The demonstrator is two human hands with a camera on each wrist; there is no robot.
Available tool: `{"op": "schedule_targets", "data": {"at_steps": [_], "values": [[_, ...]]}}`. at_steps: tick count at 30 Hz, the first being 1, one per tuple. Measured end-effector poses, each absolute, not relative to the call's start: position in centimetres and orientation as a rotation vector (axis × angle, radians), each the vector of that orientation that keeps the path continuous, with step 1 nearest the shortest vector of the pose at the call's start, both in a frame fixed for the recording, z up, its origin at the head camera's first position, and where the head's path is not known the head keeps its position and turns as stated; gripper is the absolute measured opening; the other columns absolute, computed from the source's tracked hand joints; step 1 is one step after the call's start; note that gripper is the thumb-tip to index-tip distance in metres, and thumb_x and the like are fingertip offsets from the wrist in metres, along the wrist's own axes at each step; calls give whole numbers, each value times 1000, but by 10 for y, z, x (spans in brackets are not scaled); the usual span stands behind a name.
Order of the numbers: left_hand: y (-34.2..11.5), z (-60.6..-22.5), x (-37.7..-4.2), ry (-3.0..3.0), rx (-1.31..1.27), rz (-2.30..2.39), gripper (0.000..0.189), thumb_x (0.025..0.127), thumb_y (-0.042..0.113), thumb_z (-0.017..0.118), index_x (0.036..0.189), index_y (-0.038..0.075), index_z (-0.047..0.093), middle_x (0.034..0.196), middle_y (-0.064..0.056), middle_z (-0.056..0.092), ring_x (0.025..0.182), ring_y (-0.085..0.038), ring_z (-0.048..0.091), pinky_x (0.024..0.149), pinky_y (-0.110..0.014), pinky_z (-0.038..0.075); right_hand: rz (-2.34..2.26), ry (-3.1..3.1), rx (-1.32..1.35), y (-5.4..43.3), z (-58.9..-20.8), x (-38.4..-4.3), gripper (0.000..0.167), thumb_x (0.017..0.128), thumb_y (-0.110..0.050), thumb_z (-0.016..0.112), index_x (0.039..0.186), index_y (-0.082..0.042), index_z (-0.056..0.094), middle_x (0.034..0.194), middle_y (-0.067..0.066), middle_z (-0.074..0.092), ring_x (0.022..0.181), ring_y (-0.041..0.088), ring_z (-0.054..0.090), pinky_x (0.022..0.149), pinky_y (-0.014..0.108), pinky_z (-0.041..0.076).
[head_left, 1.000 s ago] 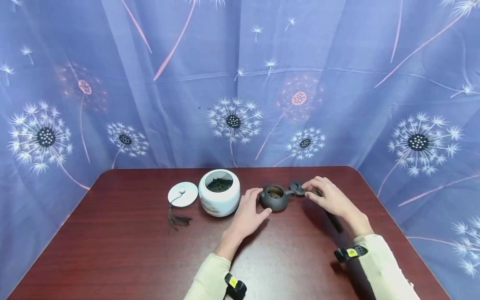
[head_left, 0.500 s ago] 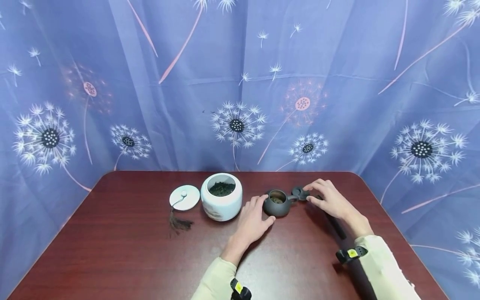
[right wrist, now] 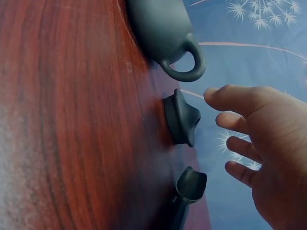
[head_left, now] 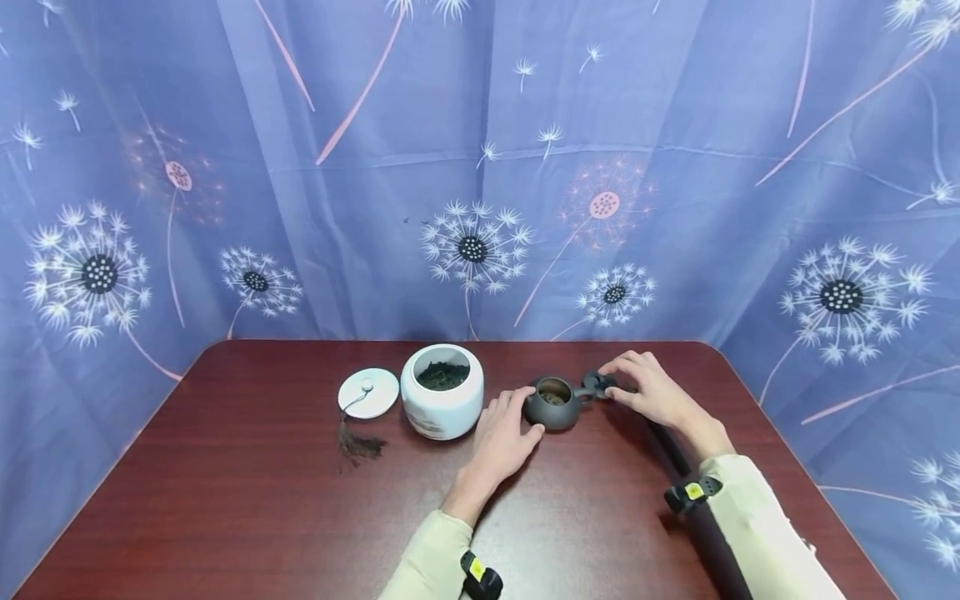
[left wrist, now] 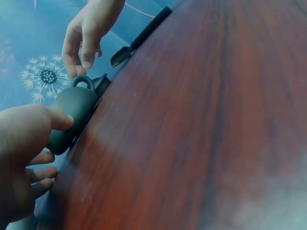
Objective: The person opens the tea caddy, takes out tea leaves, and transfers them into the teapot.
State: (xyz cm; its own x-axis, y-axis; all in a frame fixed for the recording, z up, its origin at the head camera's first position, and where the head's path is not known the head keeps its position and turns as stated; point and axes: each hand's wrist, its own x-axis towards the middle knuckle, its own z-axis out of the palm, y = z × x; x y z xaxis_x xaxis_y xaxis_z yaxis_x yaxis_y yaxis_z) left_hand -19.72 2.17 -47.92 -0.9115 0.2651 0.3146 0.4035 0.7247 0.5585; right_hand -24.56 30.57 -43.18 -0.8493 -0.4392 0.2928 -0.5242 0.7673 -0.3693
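Note:
A small dark teapot (head_left: pixel 552 418) stands uncovered with some tea leaves inside, its loop handle on the right. My left hand (head_left: pixel 501 442) holds it from the left, the thumb on the front of its body and the index finger near its rim. The teapot's dark lid (right wrist: pixel 180 119) lies on the table just past the handle, knob up. Over the lid hovers my right hand (head_left: pixel 654 392); in the right wrist view the thumb and fingers are spread and apart from it. A dark tea scoop (right wrist: pixel 191 184) lies beside the lid, partly under my right forearm.
Left of the teapot is a white jar (head_left: pixel 441 417) with dark tea leaves in it. Its white lid (head_left: pixel 381 395), with a brown tassel (head_left: pixel 358 445), lies further left. A blue dandelion-print curtain (head_left: pixel 352 200) hangs behind the reddish-brown table (head_left: pixel 247 500).
The head view has tilted slightly. My right hand has shifted a little left, closer over the teapot lid. My left hand stays on the teapot.

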Motion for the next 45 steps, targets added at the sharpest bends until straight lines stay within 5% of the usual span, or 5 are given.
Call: {"op": "schedule_targets", "data": {"at_steps": [45], "values": [[25, -482, -203, -2743, -490, -873, 53, 91, 27, 68, 140, 22, 48, 124, -4, 60, 110, -24, 56, 90, -35, 45, 665, -2848, 701, 306, -453, -262, 42, 79, -19, 82, 118, -11, 68, 118, 13, 67, 109, 32, 49, 92, 48, 40]]}}
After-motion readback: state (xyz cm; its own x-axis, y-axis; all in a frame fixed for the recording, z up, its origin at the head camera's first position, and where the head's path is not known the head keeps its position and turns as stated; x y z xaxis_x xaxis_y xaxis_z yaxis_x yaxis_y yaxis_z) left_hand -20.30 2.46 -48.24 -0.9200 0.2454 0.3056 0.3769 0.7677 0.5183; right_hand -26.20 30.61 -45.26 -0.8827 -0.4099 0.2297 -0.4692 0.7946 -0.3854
